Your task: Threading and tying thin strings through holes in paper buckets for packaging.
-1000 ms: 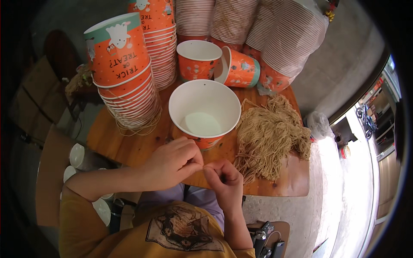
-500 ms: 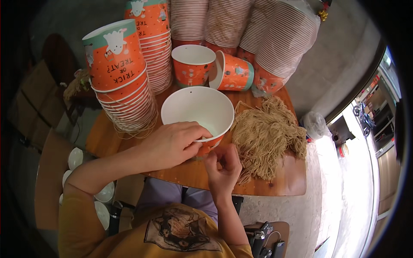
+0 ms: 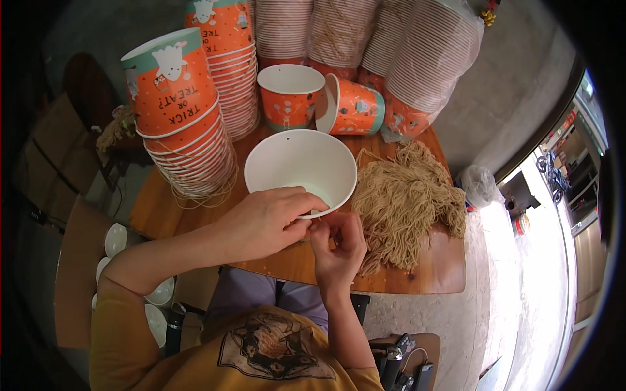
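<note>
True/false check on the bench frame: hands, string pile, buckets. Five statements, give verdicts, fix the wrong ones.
1. The string pile lies to the right of the front bucket. True.

2. The left hand rests on the string pile. False: it is at the front bucket's near rim, with fingers over the edge.

3. The right hand is close to the left hand, at the near side of the front bucket. True.

4. The tipped bucket lies behind the front bucket. True.

5. The leftmost bucket stack is plain white outside. False: its top bucket is orange with a green band and a printed pattern.
</note>
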A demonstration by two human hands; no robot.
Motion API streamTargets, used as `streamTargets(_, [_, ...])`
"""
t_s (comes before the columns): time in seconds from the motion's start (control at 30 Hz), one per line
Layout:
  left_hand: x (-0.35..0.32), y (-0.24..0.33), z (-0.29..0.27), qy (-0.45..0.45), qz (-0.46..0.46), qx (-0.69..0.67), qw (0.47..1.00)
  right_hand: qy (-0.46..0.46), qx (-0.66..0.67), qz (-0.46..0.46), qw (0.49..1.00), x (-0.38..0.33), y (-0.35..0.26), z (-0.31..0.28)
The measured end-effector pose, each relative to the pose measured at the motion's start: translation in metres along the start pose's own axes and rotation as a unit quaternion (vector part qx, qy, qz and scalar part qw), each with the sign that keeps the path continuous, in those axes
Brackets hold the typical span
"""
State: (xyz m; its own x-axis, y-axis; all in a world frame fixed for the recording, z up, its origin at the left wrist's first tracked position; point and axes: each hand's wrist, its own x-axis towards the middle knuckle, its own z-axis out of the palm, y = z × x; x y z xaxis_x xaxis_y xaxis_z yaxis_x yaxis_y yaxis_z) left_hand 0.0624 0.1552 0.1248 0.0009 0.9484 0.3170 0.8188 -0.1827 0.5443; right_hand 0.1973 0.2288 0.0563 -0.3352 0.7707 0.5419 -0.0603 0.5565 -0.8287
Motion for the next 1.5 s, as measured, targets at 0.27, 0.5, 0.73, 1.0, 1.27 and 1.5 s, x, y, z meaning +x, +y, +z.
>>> streamTargets(0.27, [0.009,-0.010,0.000,-0.056,-0.001,-0.072,0.996,0.005,-0.007,0.006,1.000,-0.002,0.008,-0.002])
streamTargets(0.5, [0.044,-0.008,-0.011,-0.238,-0.142,-0.101,0.955,-0.005,0.014,0.047,0.999,-0.004,0.015,-0.007])
streamTargets(0.73, [0.038,-0.010,0.006,-0.132,-0.019,-0.002,0.991,-0.020,0.076,0.147,0.986,-0.002,0.016,-0.026])
streamTargets(1.0, [0.036,-0.007,0.006,0.022,0.078,-0.042,0.996,-0.104,0.027,0.127,0.986,0.030,-0.001,-0.037])
streamTargets(1.27, [0.042,-0.021,0.005,-0.121,-0.153,-0.383,0.903,-0.097,0.153,0.216,0.960,0.035,-0.002,-0.030])
streamTargets(1.5, [0.053,-0.024,0.000,-0.216,-0.257,-0.493,0.802,-0.114,0.232,0.240,0.936,0.035,0.002,-0.034])
